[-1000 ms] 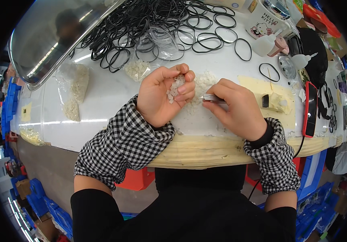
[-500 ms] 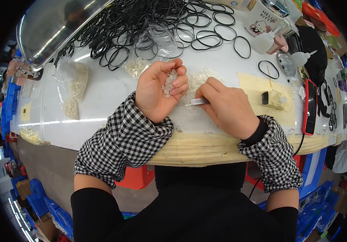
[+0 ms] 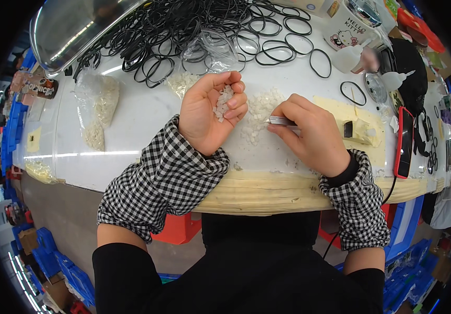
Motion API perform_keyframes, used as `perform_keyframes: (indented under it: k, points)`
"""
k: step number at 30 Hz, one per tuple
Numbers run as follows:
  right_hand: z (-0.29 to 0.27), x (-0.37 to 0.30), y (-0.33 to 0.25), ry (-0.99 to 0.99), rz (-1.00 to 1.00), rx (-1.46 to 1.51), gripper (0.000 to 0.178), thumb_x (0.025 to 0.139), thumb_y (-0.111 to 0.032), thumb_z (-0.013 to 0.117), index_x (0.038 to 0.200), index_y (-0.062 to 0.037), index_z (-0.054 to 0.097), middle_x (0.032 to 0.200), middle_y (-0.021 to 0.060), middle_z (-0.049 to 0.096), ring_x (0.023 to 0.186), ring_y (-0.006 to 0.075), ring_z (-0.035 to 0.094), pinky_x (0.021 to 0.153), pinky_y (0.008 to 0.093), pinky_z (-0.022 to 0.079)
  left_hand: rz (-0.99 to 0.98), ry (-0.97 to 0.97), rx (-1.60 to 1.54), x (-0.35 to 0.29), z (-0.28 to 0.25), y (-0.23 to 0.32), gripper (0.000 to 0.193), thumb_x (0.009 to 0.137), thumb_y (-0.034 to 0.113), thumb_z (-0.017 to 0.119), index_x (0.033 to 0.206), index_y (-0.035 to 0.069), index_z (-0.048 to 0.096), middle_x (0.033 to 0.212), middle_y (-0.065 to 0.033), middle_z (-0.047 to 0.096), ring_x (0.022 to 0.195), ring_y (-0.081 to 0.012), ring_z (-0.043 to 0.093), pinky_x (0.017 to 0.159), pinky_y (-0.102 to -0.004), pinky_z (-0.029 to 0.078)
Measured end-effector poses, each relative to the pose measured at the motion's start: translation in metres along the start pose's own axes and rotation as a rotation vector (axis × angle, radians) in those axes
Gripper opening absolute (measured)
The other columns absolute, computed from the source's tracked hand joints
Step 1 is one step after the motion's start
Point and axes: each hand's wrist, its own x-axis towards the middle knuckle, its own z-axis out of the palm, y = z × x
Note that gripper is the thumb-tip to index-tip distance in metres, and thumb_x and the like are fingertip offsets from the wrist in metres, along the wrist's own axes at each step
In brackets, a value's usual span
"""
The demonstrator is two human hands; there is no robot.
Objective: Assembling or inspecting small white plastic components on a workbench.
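Observation:
My left hand [image 3: 207,118] is cupped, palm up, with its fingers curled around a heap of small translucent white pieces [image 3: 223,103]. My right hand [image 3: 314,131] pinches a slim silver pointed tool [image 3: 282,121]; most of it is hidden in the fingers, so its exact kind cannot be made out. Its tip points left, over a loose spread of small whitish pieces [image 3: 259,107] on the white table [image 3: 157,136]. The two hands are apart, the left one raised above the tabletop. Checked sleeves cover both forearms.
Many black rubber rings [image 3: 183,31] are heaped at the back. Clear bags [image 3: 102,104] of whitish pieces lie at left, beneath a shiny metal lid-like object [image 3: 79,34]. To the right are a tape-covered block [image 3: 361,131], a red-edged phone [image 3: 404,141] and white squeeze bottles [image 3: 347,58].
My right hand has moved right and slightly up with the silver tool, uncovering more of the loose pieces. My left hand still holds its heap, nearly in place. The view has shifted slightly.

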Motion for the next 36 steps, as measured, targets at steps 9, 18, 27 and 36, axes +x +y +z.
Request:
perform_keyframes:
  k: [9, 18, 27, 36]
  points:
    - [0.009, -0.004, -0.004, -0.057, -0.042, -0.204, 0.015, 0.075, -0.005, 0.062, 0.088, -0.0057, 0.055, 0.083, 0.0078, 0.054, 0.064, 0.0274, 0.059, 0.055, 0.0359, 0.046, -0.056, -0.022, 0.057, 0.0, 0.001, -0.003, 0.016, 0.093, 0.015, 0.046, 0.096, 0.0, 0.049, 0.084, -0.0063, 0.047, 0.061, -0.0108, 0.038, 0.053, -0.0217, 0.033]
    - [-0.007, 0.004, -0.004, 0.184, 0.001, 0.121, 0.014, 0.079, 0.0, 0.061, 0.089, -0.0017, 0.051, 0.082, 0.0119, 0.053, 0.066, 0.0281, 0.056, 0.056, 0.0336, 0.044, -0.211, -0.094, 0.426, -0.004, 0.006, -0.01, 0.018, 0.097, 0.016, 0.047, 0.097, 0.0, 0.054, 0.083, 0.0005, 0.053, 0.06, -0.0041, 0.036, 0.053, -0.0174, 0.031]
    - [-0.002, 0.007, -0.014, 0.292, -0.012, 0.372, 0.006, 0.082, 0.0, 0.062, 0.087, -0.0002, 0.059, 0.077, 0.0072, 0.054, 0.062, 0.0147, 0.053, 0.053, 0.0262, 0.041, -0.257, -0.222, 0.304, -0.008, 0.002, -0.021, 0.02, 0.096, 0.019, 0.052, 0.097, 0.0, 0.058, 0.081, 0.0008, 0.055, 0.056, -0.0029, 0.034, 0.051, -0.0171, 0.031]
    - [-0.012, 0.006, -0.02, 0.279, -0.011, 0.387, 0.014, 0.077, 0.004, 0.066, 0.09, -0.0015, 0.065, 0.081, 0.0051, 0.06, 0.064, 0.0088, 0.055, 0.051, 0.0195, 0.042, -0.177, -0.16, 0.306, -0.01, 0.008, -0.018, 0.017, 0.095, 0.017, 0.053, 0.095, 0.001, 0.058, 0.078, 0.0007, 0.055, 0.057, -0.0022, 0.036, 0.051, -0.0167, 0.03]
